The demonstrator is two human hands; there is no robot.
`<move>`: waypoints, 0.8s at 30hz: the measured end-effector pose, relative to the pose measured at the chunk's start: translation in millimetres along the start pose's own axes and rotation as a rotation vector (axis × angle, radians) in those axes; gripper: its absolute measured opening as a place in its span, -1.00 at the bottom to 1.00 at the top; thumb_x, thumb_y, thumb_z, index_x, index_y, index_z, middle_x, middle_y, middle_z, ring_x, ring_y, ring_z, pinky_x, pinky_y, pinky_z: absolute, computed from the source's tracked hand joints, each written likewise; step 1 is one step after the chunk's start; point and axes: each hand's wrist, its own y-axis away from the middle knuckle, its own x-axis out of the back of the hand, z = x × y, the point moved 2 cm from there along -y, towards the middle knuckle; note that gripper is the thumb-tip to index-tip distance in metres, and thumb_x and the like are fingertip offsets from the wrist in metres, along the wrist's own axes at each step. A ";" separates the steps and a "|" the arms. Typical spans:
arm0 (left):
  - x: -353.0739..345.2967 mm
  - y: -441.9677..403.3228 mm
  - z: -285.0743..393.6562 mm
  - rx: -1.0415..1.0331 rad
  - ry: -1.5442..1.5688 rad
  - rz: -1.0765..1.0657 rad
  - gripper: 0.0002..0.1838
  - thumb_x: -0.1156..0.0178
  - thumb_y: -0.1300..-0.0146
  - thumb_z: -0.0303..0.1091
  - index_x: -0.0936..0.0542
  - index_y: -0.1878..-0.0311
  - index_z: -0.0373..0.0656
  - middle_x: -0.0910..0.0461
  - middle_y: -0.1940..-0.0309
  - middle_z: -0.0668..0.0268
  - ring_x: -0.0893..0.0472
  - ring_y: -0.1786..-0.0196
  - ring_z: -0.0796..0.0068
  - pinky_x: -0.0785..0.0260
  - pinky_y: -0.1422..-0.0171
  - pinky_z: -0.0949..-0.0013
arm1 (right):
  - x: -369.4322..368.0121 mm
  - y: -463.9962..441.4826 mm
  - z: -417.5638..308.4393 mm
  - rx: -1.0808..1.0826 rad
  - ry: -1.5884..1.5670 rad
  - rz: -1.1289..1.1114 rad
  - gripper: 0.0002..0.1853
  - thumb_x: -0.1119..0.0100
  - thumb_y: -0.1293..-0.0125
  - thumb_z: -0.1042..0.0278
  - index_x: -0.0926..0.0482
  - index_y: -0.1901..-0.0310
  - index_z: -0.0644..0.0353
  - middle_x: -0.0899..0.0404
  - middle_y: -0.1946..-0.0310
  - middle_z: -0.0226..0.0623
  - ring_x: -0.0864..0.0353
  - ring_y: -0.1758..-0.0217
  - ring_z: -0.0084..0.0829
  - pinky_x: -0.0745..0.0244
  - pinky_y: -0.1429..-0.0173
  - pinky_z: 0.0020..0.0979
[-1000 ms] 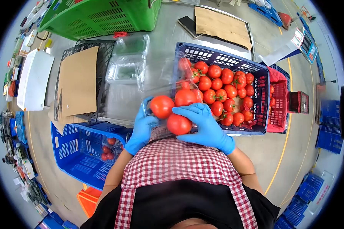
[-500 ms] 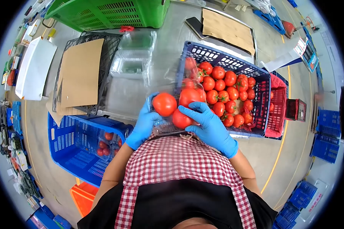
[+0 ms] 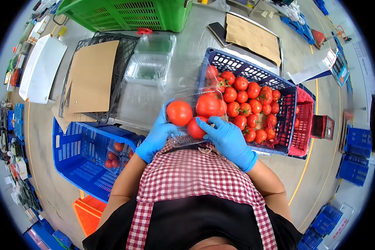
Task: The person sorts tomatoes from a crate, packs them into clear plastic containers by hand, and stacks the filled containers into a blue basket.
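My left hand (image 3: 159, 132), in a blue glove, wraps round the left side of a clear plastic clamshell box (image 3: 183, 141) held just in front of my apron. Several large tomatoes (image 3: 179, 113) sit in the box, and its clear lid stands raised on the far side. With curled fingers, my right hand (image 3: 231, 141), also gloved in blue, presses on the front tomato (image 3: 195, 128) from the right; its palm is turned away from view. Just beyond that hand, a dark blue crate (image 3: 254, 65) holds many tomatoes, some with green stems.
Empty clear boxes (image 3: 148, 68) lie on the metal table (image 3: 133, 100) near a green crate (image 3: 133, 16). Cardboard (image 3: 91, 79) rests on a black rack at left. A blue crate (image 3: 75, 166) with packed tomatoes stands lower left. A phone (image 3: 218, 33) and a scale (image 3: 341, 68) are farther off.
My right hand has drawn slightly back to the right, its fingers now more curled and covering less of the front tomato. My left hand keeps its hold on the box.
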 end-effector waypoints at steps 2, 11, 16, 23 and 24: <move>-0.9 1.9 2.5 0.008 -0.012 0.000 -0.06 -0.02 0.19 -0.73 -0.11 -0.41 -0.04 -0.33 -0.24 0.17 -0.44 -0.24 0.27 -0.53 -0.06 0.33 | -0.3 2.1 2.7 -0.038 -0.037 -0.107 -0.46 -0.23 -0.11 0.40 -0.45 -0.19 0.04 -0.48 -0.10 -0.21 -0.60 0.08 -0.22 -0.55 0.06 -0.33; -4.9 -0.6 -3.8 0.033 -0.060 -0.116 -0.05 -0.03 0.15 -0.74 -0.07 -0.45 -0.06 -0.30 -0.27 0.19 -0.40 -0.28 0.29 -0.49 -0.11 0.31 | -10.5 -40.6 104.2 -0.732 -1.676 0.245 -0.45 0.18 -0.46 -0.05 -0.34 -0.28 0.19 -0.39 -0.22 -0.17 -0.40 -0.24 -0.26 -0.26 -0.34 -0.26; -2.5 10.2 -3.1 0.022 -0.009 -0.075 -0.13 0.02 0.03 -0.65 -0.05 -0.46 -0.09 -0.27 -0.31 0.18 -0.42 -0.27 0.33 -0.46 -0.14 0.33 | -21.0 -32.1 89.8 -0.422 -2.190 0.305 -0.29 0.21 -0.42 -0.21 -0.34 -0.21 0.39 -0.32 -0.27 -0.03 -0.34 -0.31 -0.26 -0.19 -0.38 -0.27; -5.7 28.4 14.6 0.043 -0.023 0.123 -0.41 0.00 -0.41 -0.17 -0.14 -0.41 -0.16 -0.34 -0.26 0.15 -0.42 -0.24 0.34 -0.44 -0.10 0.32 | -10.4 28.3 25.7 -0.467 -1.322 0.244 -0.29 -0.14 -0.15 0.64 -0.23 -0.37 0.06 0.15 -0.49 -0.29 0.07 -0.53 -0.33 -0.10 -0.46 -0.24; -9.7 30.5 9.9 -0.011 -0.234 0.098 -0.42 -0.01 -0.41 -0.16 -0.15 -0.40 -0.16 -0.35 -0.25 0.16 -0.43 -0.21 0.36 -0.44 -0.07 0.34 | -13.1 31.4 21.8 -0.502 -1.373 0.309 -0.28 -0.15 -0.16 0.63 -0.20 -0.38 0.06 0.15 -0.49 -0.28 0.05 -0.52 -0.34 -0.15 -0.44 -0.26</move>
